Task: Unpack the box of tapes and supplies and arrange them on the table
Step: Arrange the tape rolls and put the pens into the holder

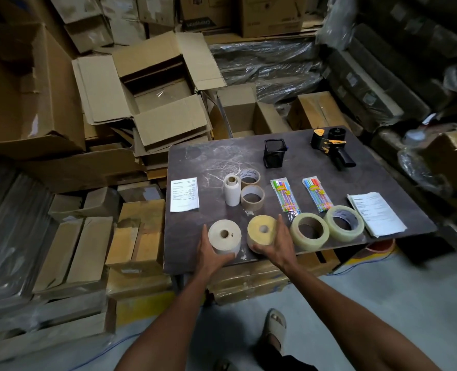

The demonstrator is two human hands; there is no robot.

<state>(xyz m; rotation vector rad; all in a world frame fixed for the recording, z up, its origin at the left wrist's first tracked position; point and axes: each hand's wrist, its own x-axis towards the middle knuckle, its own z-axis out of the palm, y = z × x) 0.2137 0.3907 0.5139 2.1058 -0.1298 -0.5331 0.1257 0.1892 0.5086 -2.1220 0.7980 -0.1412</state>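
- One view only, from a camera worn on the person's head, so no second view shares the scene.
- It looks forward and steeply down, over both forearms, onto a dark bench (195,162) just in front of the person.
- The bench sits in the middle and right of the picture, close enough to reach.
- The wide lens bends the edges; stacked cardboard boxes (152,84) fill the far side and left, and the floor (382,298) shows below.

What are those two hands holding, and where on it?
Left hand grips the white roll by its near side wall; right hand grips the yellowish roll likewise.
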